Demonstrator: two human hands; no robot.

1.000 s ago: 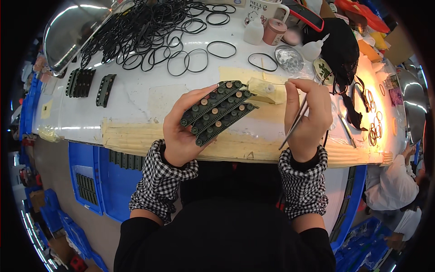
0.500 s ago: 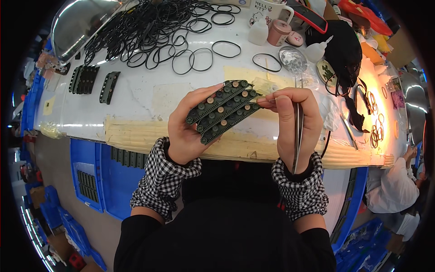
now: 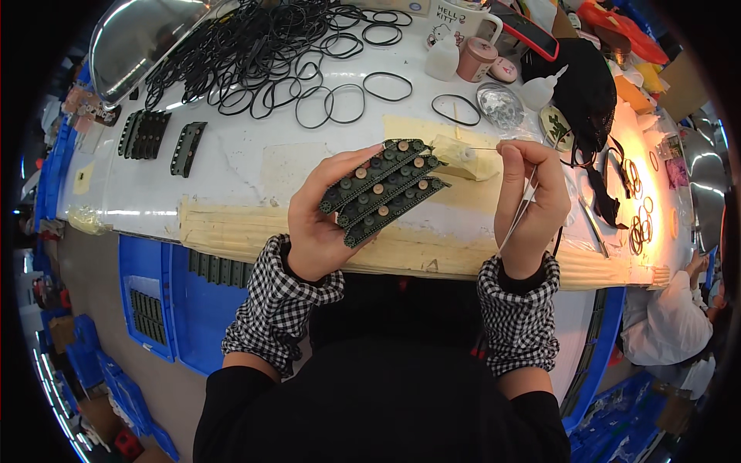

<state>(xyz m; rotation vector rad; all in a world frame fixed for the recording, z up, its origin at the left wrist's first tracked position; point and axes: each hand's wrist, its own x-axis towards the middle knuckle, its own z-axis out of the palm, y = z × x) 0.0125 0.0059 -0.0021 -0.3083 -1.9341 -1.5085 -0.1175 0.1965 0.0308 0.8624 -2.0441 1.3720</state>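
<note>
The left hand (image 3: 320,224) is clamped on a fan of dark green strips (image 3: 384,190), each studded with small round caps, thumb over their near ends and fingers curled beneath; the fan hovers above the near edge of the white tabletop (image 3: 231,166), over its tan padded border, much as it did half a second ago. The right hand (image 3: 531,202) has drawn away from the strips to the right: before, its fingertips touched their far end, now a clear gap lies between. Its fingers are pinched together on thin metal tweezers (image 3: 519,216), which slant down toward the wrist. A yellowish block (image 3: 463,157) sits on the tabletop between the hands. More strips (image 3: 158,139) lie near the left edge, and black rubber rings (image 3: 255,54) spread across the far side.
</note>
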